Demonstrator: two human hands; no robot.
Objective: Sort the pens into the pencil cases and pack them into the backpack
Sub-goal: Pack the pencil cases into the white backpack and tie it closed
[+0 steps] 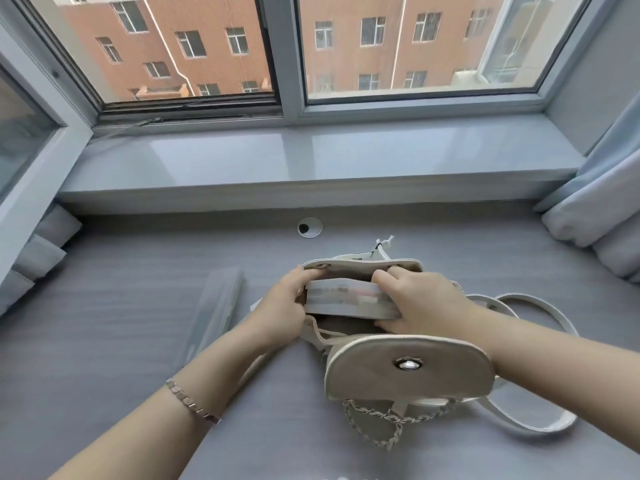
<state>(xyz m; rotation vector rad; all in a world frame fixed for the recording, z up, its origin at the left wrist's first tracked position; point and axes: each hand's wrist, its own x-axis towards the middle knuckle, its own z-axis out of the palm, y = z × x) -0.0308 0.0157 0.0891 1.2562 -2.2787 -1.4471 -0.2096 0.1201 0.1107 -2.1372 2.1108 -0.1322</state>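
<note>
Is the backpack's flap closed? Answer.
No, the flap lies folded open, and the left hand and right hand hold a pencil case at the backpack opening.

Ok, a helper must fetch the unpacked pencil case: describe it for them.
On the grey desk, look left of the beige backpack. A clear case lies there untouched. The other case is held by the left hand and right hand.

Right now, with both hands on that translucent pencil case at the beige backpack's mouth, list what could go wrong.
The translucent plastic pencil case, gripped by left hand and right hand, spans nearly the whole mouth of the beige backpack, so it may jam. The second clear case on the grey desk could be left behind.
</note>
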